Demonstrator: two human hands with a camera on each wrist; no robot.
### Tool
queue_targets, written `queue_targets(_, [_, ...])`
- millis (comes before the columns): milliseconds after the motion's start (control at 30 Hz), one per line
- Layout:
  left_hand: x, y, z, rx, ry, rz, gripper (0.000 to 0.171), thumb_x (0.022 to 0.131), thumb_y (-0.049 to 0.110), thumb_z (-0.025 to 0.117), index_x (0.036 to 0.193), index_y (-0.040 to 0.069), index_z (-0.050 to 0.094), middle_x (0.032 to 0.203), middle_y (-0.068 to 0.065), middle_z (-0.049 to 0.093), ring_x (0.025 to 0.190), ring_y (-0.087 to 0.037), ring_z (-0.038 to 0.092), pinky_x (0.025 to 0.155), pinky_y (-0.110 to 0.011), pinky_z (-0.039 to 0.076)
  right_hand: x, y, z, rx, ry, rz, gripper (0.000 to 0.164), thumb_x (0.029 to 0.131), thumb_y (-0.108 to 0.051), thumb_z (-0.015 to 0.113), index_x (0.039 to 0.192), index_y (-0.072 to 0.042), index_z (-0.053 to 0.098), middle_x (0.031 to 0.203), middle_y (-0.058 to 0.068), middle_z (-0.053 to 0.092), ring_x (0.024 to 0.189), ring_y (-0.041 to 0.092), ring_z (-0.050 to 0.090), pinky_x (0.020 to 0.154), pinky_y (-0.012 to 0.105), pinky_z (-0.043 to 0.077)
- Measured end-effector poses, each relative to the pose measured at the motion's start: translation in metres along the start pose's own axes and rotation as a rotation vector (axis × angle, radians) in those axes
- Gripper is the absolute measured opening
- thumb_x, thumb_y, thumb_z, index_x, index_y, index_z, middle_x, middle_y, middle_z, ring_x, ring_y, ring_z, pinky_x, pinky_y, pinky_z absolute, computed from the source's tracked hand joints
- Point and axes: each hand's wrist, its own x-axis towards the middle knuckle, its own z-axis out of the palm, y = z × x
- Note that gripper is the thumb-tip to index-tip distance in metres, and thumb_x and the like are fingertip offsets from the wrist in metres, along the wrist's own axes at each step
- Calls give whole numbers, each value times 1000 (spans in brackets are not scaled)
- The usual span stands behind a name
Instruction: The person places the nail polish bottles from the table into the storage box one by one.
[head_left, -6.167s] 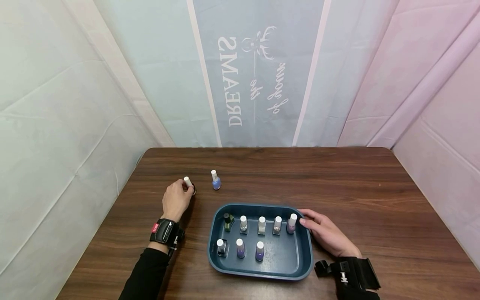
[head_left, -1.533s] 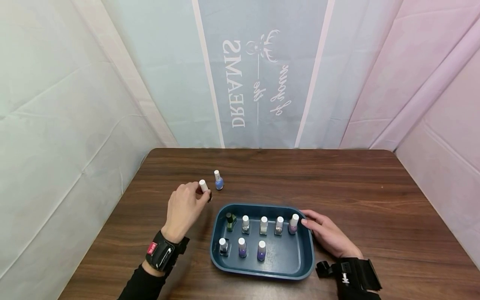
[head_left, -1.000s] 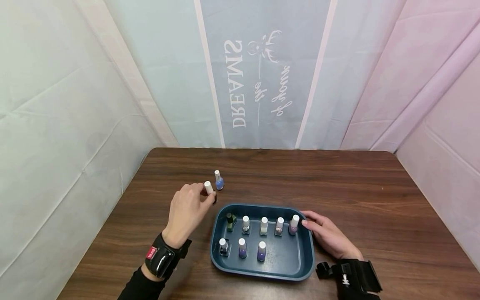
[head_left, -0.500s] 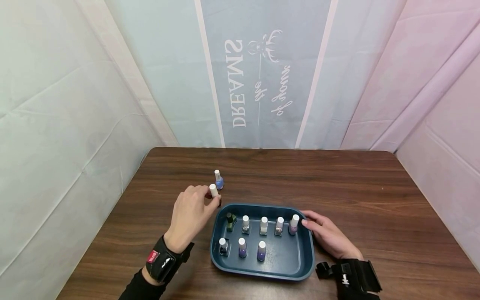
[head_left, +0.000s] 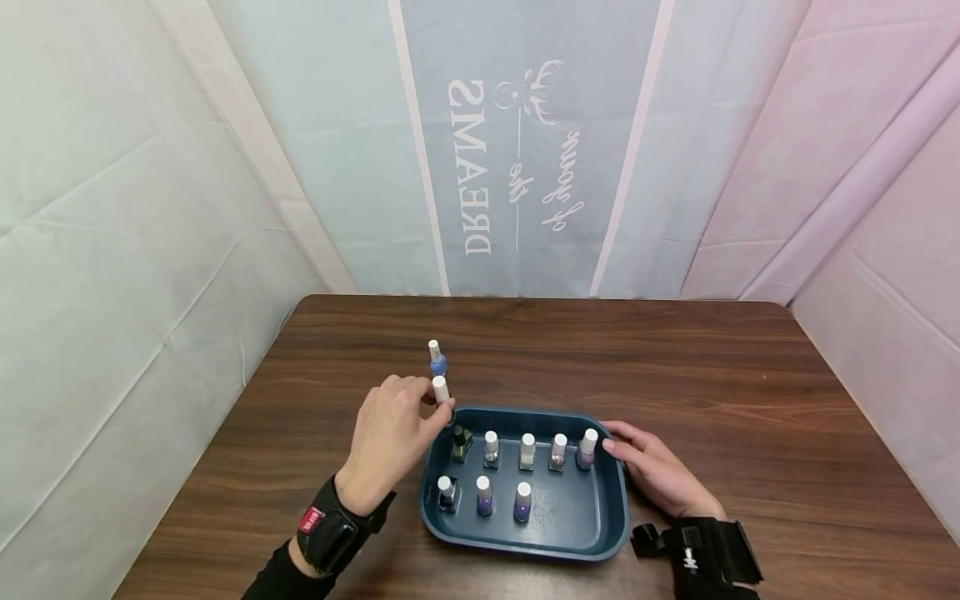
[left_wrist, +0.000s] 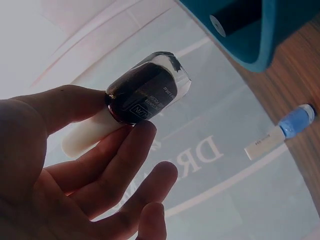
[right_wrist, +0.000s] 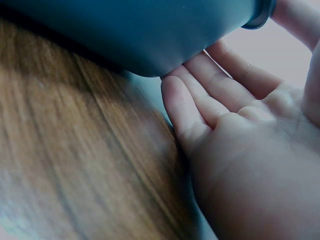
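Note:
My left hand (head_left: 393, 437) pinches a nail polish bottle (left_wrist: 145, 90) with a white cap and very dark polish, between thumb and fingers. In the left wrist view the bottle is tilted, its dark glass end pointing up and right. In the head view it hangs at the back left corner of a blue tray (head_left: 525, 553). My right hand (head_left: 667, 471) holds the tray's right end, thumb over the rim and fingers against the outer wall (right_wrist: 165, 35). Standing in the tray are several polish bottles, including a green one (head_left: 461, 444) and a purple one (head_left: 522, 503).
A blue nail polish bottle (head_left: 437, 360) stands on the brown wooden table (head_left: 637, 358) behind my left hand. Beyond the table's far edge hangs a pale curtain (head_left: 517, 167) with printed lettering. More light fabric encloses the left and right sides.
My left hand has picked the dark polish bottle up from the table's left and carried it right, to the tray's back left corner. My right hand stays at the tray.

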Motion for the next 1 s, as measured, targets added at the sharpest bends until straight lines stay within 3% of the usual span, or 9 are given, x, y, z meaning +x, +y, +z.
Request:
queue_targets(400, [-5, 16, 3, 15, -2, 55, 18, 79, 31, 77, 74, 17, 68, 65, 10, 59, 63, -10, 43, 58, -22, 31, 0, 0, 0, 3, -1, -29, 44, 101, -20, 48, 136, 7, 42, 122, -2, 60, 109, 4, 56, 91, 20, 47])
queue_targets(1000, [-9, 36, 1, -8, -10, 117, 19, 80, 32, 74, 69, 21, 63, 61, 16, 51, 64, -5, 42, 58, -20, 29, 0, -2, 1, -16, 13, 7, 48, 101, -23, 49, 138, 6, 41, 123, -1, 59, 110, 5, 55, 92, 19, 45])
